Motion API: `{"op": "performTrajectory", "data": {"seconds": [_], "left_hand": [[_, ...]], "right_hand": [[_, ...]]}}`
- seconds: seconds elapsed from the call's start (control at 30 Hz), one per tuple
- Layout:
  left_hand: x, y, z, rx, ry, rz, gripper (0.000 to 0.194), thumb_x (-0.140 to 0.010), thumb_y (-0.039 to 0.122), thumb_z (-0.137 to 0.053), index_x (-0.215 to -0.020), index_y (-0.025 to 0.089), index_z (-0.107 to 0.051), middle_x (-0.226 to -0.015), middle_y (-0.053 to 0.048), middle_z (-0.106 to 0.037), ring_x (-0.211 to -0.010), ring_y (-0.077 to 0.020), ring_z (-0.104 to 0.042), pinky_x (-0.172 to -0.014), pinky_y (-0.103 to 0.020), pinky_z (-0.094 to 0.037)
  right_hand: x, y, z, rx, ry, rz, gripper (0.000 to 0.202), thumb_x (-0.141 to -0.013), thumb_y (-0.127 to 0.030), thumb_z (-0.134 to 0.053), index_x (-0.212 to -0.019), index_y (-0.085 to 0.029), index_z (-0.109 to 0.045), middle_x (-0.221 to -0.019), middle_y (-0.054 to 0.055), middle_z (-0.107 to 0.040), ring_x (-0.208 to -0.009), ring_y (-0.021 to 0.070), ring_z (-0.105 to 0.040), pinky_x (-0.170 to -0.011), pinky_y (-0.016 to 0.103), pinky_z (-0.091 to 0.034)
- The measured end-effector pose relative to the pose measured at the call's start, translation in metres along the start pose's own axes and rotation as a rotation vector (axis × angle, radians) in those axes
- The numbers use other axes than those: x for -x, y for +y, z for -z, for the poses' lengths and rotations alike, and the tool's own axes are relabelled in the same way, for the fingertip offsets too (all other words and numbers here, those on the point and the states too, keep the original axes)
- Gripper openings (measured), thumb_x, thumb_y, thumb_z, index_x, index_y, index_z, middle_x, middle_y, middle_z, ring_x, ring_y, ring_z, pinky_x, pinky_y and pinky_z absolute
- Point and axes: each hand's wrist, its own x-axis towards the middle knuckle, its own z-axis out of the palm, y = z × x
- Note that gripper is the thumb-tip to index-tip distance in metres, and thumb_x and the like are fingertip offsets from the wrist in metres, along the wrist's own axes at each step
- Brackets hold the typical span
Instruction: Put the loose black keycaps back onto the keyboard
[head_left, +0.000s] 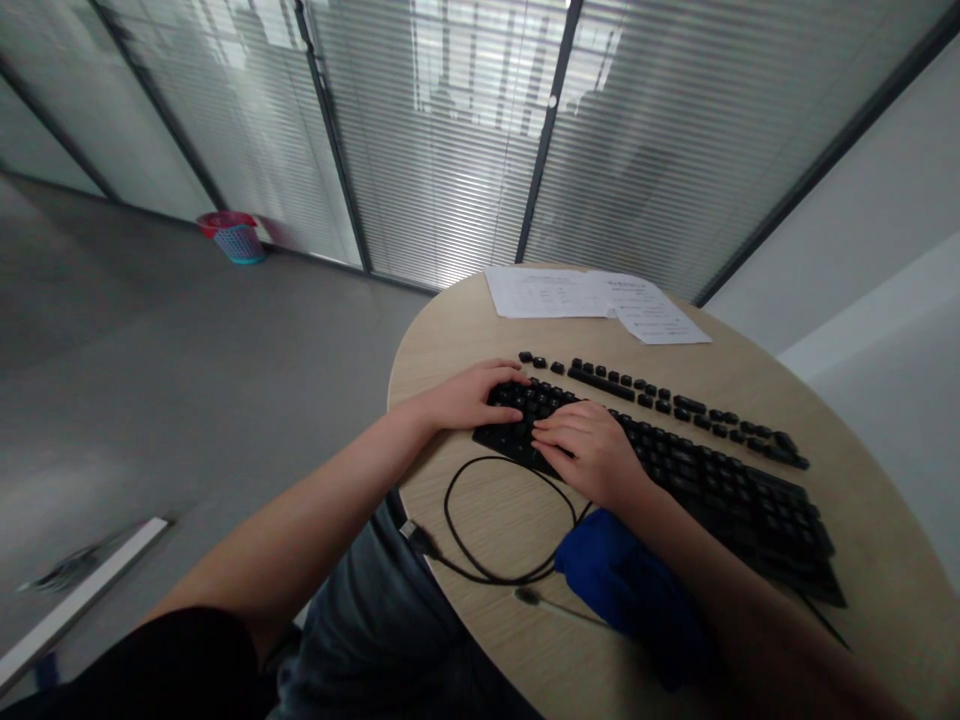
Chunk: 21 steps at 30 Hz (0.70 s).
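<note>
A black keyboard lies at a slant across the round wooden table. At its left end is my left hand, its thumb over the keys and its fingers at the far edge, gripping that end. My right hand is bent over the left part of the keys, fingertips drawn together. Whatever sits between those fingertips is too small to make out. Behind the keyboard, loose black keycaps lie in rows, with a long space bar keycap among them.
Printed paper sheets lie at the table's far edge. A looped black cable with a USB plug rests near me. A blue cloth-like item is beneath my right forearm. A basket stands on the floor by the glass partition.
</note>
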Motion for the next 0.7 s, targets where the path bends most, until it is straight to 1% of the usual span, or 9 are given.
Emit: {"op": "performTrajectory", "data": {"seconds": [0.17, 0.37, 0.5, 0.6, 0.7], "left_hand": [[-0.0002, -0.0011, -0.0003, 0.0, -0.002, -0.007, 0.049, -0.086, 0.039, -0.071, -0.13, 0.02, -0.061, -0.14, -0.014, -0.057, -0.133, -0.0301, -0.054, -0.116, -0.051, -0.04], [-0.0005, -0.0015, -0.0007, 0.005, -0.005, -0.017, 0.049, -0.087, 0.039, -0.071, -0.131, 0.019, -0.061, -0.14, -0.015, -0.057, -0.132, -0.0289, -0.055, -0.117, -0.05, -0.039], [-0.0006, -0.0021, -0.0011, 0.002, -0.002, -0.012, 0.049, -0.087, 0.039, -0.071, -0.13, 0.021, -0.061, -0.141, -0.014, -0.057, -0.132, -0.0291, -0.054, -0.116, -0.051, -0.039], [-0.0005, -0.0024, -0.0009, 0.005, -0.004, -0.011, 0.049, -0.087, 0.04, -0.071, -0.131, 0.02, -0.061, -0.141, -0.015, -0.057, -0.133, -0.0294, -0.054, -0.116, -0.05, -0.039], [-0.0005, -0.0027, -0.0006, 0.0, -0.005, -0.008, 0.05, -0.086, 0.039, -0.072, -0.131, 0.019, -0.061, -0.141, -0.015, -0.057, -0.132, -0.029, -0.055, -0.117, -0.049, -0.039]], "right_hand": [[0.0008, 0.0012, -0.0007, -0.001, 0.022, 0.026, 0.013, -0.096, -0.025, -0.067, -0.089, -0.02, -0.077, -0.096, -0.001, -0.076, -0.089, 0.0146, -0.069, -0.086, 0.035, -0.047], [0.0, 0.0007, 0.0001, -0.027, 0.027, 0.042, 0.011, -0.095, -0.025, -0.069, -0.088, -0.021, -0.077, -0.096, -0.002, -0.076, -0.089, 0.0137, -0.069, -0.087, 0.035, -0.047], [0.0004, 0.0008, -0.0003, -0.02, 0.008, 0.015, 0.013, -0.095, -0.025, -0.068, -0.089, -0.021, -0.077, -0.096, 0.0, -0.076, -0.092, 0.0146, -0.068, -0.088, 0.036, -0.047], [0.0013, 0.0017, -0.0018, -0.026, 0.002, -0.006, 0.013, -0.095, -0.026, -0.068, -0.088, -0.022, -0.078, -0.095, 0.0, -0.075, -0.093, 0.0154, -0.067, -0.09, 0.037, -0.048], [0.0015, 0.0022, -0.0018, -0.045, -0.024, -0.047, 0.014, -0.095, -0.028, -0.068, -0.088, -0.022, -0.079, -0.099, 0.002, -0.075, -0.1, 0.0183, -0.065, -0.094, 0.039, -0.049]]}}
